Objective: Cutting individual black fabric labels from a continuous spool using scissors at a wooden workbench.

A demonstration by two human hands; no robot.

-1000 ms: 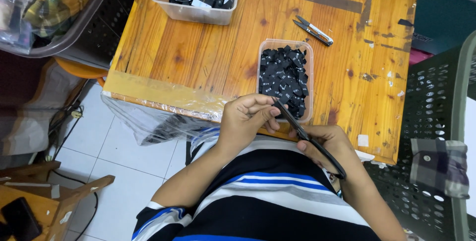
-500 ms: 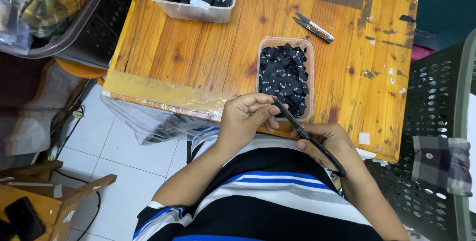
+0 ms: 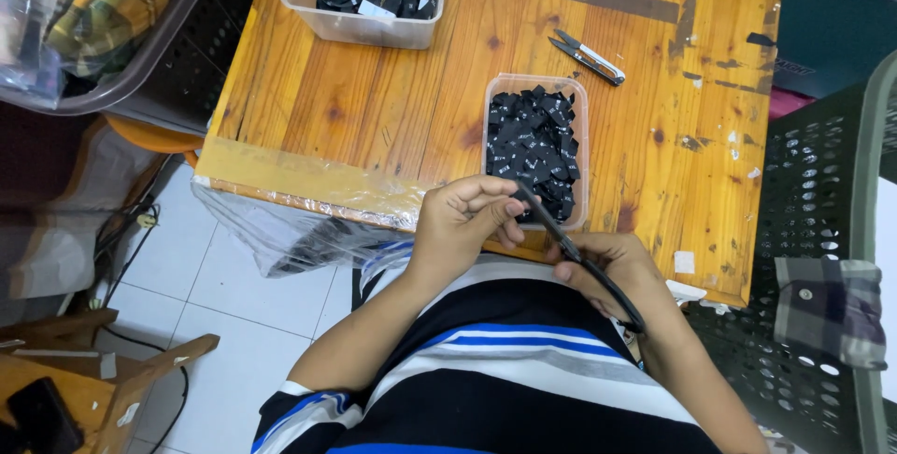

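A long black strap (image 3: 581,262) runs between both hands at the near edge of the wooden table (image 3: 392,99). My left hand (image 3: 462,225) pinches its upper end just in front of a clear tray (image 3: 584,150) filled with several small black cut pieces. My right hand (image 3: 612,272) grips the strap lower down, with the rest trailing toward my wrist over my striped shirt.
Small metal snips (image 3: 589,55) lie on the table beyond the tray. A clear tub (image 3: 360,24) of black strap rolls stands at the far edge. A dark perforated crate (image 3: 813,258) with a checked cloth sits at right, a basket of fabric (image 3: 112,24) at left.
Both hands stay in nearly the same place holding the strap; only slight finger shifts are visible.
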